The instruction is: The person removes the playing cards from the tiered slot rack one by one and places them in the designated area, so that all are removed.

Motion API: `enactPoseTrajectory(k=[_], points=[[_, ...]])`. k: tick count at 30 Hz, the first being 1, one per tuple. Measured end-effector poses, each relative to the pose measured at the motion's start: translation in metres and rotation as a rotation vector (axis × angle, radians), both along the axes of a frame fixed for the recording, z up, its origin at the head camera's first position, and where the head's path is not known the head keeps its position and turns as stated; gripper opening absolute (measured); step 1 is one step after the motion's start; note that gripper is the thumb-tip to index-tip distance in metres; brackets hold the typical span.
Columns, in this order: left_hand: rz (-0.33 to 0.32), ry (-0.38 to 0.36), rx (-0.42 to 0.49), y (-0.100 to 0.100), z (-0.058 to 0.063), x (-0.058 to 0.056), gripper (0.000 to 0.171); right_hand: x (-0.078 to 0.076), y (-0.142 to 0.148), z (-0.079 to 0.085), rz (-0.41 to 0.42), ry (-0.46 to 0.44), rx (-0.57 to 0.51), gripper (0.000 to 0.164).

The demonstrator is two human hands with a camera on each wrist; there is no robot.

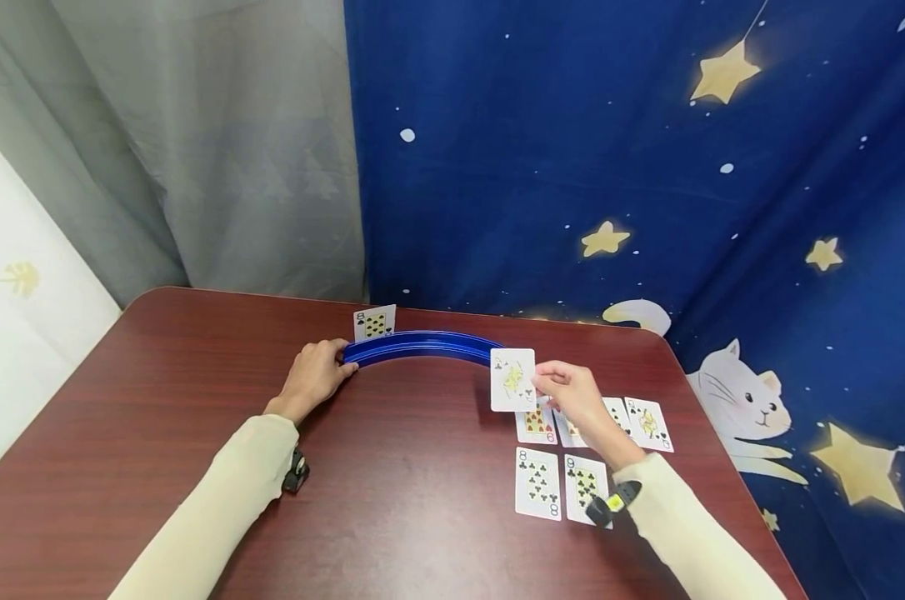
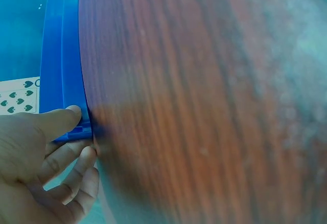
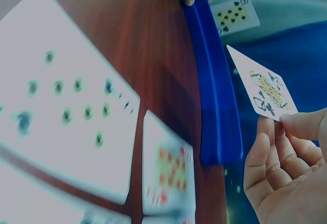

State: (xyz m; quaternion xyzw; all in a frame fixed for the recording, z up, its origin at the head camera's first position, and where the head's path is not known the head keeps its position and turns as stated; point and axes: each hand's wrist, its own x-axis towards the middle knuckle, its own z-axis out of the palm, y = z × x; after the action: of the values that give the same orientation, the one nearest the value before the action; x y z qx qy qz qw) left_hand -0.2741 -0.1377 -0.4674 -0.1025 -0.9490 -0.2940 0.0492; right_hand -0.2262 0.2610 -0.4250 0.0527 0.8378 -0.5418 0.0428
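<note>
My left hand point(image 1: 313, 379) grips the left end of a curved blue card holder point(image 1: 422, 343), thumb on top in the left wrist view. A spade playing card point(image 1: 375, 322) stands upright in the holder near that hand. My right hand point(image 1: 576, 398) pinches a face card of clubs point(image 1: 512, 379) by its edge, above the holder's right end. In the right wrist view the pinched card point(image 3: 263, 86) is tilted, apart from the holder point(image 3: 217, 96). The holder's right end is partly hidden by this card in the head view.
Below the right hand lie an eight of clubs point(image 1: 538, 483), a nine of clubs point(image 1: 582, 479), a red number card point(image 1: 535, 423) and a face card point(image 1: 649, 423). Other cards there are partly covered by the hand. Curtains hang behind the brown table point(image 1: 392, 500).
</note>
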Motion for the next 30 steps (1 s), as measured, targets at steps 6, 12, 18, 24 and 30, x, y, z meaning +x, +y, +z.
enactPoseTrajectory(k=[6, 12, 18, 24, 30], points=[[0.004, 0.0, -0.002, -0.001, -0.001, 0.0, 0.035, 0.026, 0.042, -0.005, 0.007, -0.054, 0.078, 0.021], [0.0, 0.005, 0.001, -0.001, -0.001, 0.001, 0.035, 0.05, 0.078, -0.015, 0.017, -0.086, 0.134, 0.022], [0.004, -0.002, -0.006, -0.001, -0.002, 0.0, 0.036, 0.072, 0.108, -0.021, 0.034, -0.13, 0.169, 0.024], [0.004, -0.009, -0.001, 0.0, -0.002, 0.0, 0.036, 0.091, 0.133, -0.023, 0.088, -0.205, 0.161, 0.024], [0.003, -0.001, -0.001, 0.0, -0.001, -0.001, 0.035, 0.104, 0.159, -0.02, 0.176, -0.285, 0.136, 0.029]])
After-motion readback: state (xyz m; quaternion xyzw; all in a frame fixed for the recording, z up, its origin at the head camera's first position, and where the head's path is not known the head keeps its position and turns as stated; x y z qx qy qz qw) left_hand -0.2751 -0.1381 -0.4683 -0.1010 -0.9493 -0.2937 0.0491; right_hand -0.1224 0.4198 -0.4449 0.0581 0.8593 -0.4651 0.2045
